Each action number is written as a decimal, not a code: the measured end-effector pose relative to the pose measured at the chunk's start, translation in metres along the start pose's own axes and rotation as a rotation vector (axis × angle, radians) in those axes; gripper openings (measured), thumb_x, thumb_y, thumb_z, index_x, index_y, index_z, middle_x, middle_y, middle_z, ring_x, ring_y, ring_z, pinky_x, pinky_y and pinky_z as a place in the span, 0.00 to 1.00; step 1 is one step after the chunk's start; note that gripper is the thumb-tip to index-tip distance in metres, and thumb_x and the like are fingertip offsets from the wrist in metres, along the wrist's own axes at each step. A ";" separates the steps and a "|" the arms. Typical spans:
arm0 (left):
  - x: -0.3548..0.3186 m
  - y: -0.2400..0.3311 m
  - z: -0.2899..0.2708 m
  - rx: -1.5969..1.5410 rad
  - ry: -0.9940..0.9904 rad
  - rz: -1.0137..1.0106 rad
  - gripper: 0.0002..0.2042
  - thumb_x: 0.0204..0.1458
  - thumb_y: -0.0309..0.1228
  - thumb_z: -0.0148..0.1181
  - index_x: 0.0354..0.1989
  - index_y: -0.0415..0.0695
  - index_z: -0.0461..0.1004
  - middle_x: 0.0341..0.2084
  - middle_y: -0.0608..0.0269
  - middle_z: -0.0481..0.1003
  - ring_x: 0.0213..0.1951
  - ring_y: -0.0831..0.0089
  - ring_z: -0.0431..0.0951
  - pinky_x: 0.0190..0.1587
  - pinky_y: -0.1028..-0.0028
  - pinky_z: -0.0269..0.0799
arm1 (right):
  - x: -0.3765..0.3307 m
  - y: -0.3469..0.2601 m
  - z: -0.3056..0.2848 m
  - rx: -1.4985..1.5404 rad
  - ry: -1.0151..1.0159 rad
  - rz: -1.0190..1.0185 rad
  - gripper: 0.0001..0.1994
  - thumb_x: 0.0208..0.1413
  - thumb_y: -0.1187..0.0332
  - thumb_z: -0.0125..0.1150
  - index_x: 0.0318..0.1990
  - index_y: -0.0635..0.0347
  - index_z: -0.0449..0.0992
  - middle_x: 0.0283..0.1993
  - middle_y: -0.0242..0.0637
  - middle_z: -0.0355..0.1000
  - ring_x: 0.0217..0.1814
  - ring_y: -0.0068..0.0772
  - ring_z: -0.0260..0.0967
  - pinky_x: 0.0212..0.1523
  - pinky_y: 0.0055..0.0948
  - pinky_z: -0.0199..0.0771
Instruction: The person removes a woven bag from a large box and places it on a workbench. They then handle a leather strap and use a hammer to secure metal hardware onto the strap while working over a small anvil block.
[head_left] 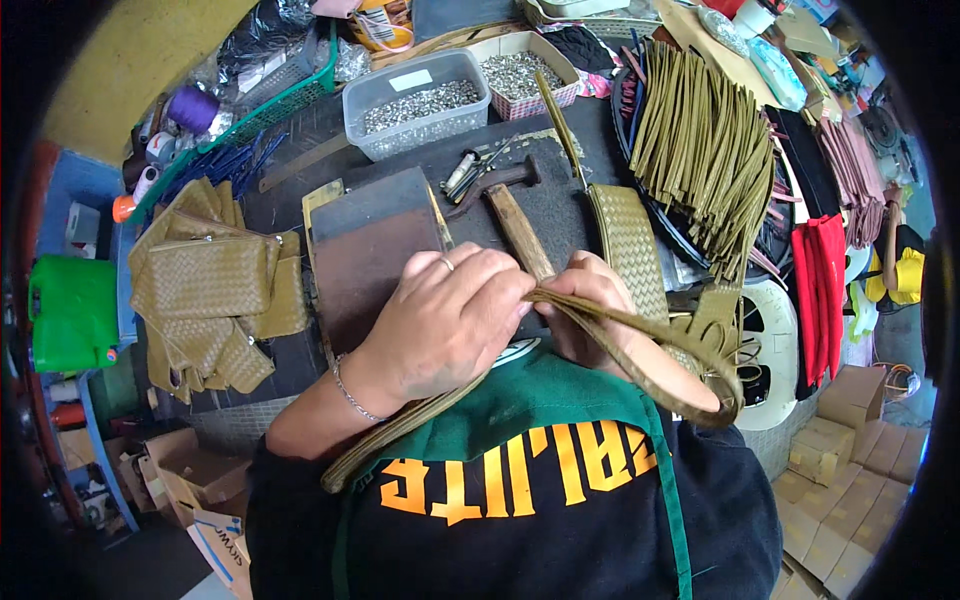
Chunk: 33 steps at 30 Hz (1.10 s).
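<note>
My left hand (440, 315) and my right hand (592, 305) meet in front of my chest, fingers pinched on a long olive-gold strap (400, 428). One end of the strap trails below my left wrist; the other part loops around my right forearm. What the fingertips press on is hidden by the fingers. Just beyond my hands lies a hammer with a wooden handle (520, 232). To its left is a dark flat work block (370, 235), and to its right a woven olive-gold pouch (630, 240) with a strap attached.
Woven pouches (205, 280) are piled at the left. A clear tub (375, 145) and a pink checked basket (535, 105) hold small metal pieces at the back. Many olive straps (705, 140) lie on a round tray at the right. A hand tool (462, 175) lies beyond the block.
</note>
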<state>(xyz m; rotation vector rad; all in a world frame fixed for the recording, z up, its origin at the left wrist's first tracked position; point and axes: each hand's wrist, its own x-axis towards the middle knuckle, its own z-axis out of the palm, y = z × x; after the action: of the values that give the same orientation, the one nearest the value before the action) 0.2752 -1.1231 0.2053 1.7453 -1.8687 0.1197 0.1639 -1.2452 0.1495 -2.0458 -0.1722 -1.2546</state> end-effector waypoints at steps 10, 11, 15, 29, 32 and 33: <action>-0.009 -0.001 0.009 0.115 0.217 0.169 0.11 0.34 0.27 0.55 0.29 0.44 0.67 0.25 0.69 0.65 0.27 0.76 0.67 0.30 0.75 0.53 | -0.002 0.000 -0.008 -0.096 -0.072 -0.207 0.17 0.30 0.73 0.60 0.33 0.66 0.67 0.19 0.34 0.60 0.17 0.30 0.55 0.17 0.25 0.54; -0.009 -0.002 0.011 0.115 0.232 0.177 0.10 0.33 0.27 0.55 0.29 0.43 0.67 0.25 0.69 0.65 0.27 0.76 0.67 0.30 0.75 0.53 | -0.001 0.000 -0.006 -0.093 -0.074 -0.207 0.17 0.30 0.73 0.60 0.33 0.66 0.67 0.19 0.34 0.60 0.17 0.30 0.55 0.17 0.25 0.54; -0.013 -0.005 0.016 0.108 0.268 0.157 0.10 0.33 0.26 0.54 0.29 0.43 0.68 0.25 0.68 0.65 0.27 0.76 0.67 0.31 0.75 0.54 | 0.002 -0.001 0.003 -0.007 -0.040 -0.149 0.15 0.32 0.75 0.61 0.32 0.66 0.66 0.19 0.34 0.60 0.16 0.30 0.56 0.17 0.26 0.58; -0.014 0.001 0.005 -0.058 0.099 0.257 0.08 0.39 0.29 0.51 0.30 0.46 0.69 0.28 0.70 0.67 0.30 0.77 0.67 0.36 0.75 0.56 | 0.002 0.091 -0.047 0.309 -0.282 1.403 0.15 0.49 0.71 0.39 0.45 0.66 0.62 0.33 0.41 0.67 0.33 0.28 0.66 0.36 0.22 0.66; -0.012 -0.002 0.008 -0.083 0.083 0.244 0.08 0.39 0.29 0.51 0.30 0.46 0.69 0.28 0.70 0.67 0.30 0.77 0.67 0.37 0.75 0.55 | 0.004 0.096 -0.043 0.668 -0.140 1.511 0.19 0.43 0.79 0.36 0.47 0.70 0.57 0.39 0.46 0.66 0.41 0.35 0.67 0.38 0.24 0.67; -0.013 -0.002 0.008 -0.089 0.089 0.243 0.08 0.39 0.29 0.51 0.30 0.46 0.69 0.28 0.71 0.67 0.30 0.77 0.67 0.37 0.75 0.55 | 0.003 0.095 -0.042 0.668 -0.142 1.511 0.19 0.43 0.79 0.36 0.47 0.70 0.57 0.39 0.46 0.66 0.41 0.35 0.67 0.38 0.24 0.67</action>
<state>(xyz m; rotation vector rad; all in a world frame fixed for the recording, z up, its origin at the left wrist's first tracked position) 0.2741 -1.1153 0.1921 1.4266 -1.9828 0.2008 0.1784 -1.3428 0.1151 -1.0826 0.6879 -0.0367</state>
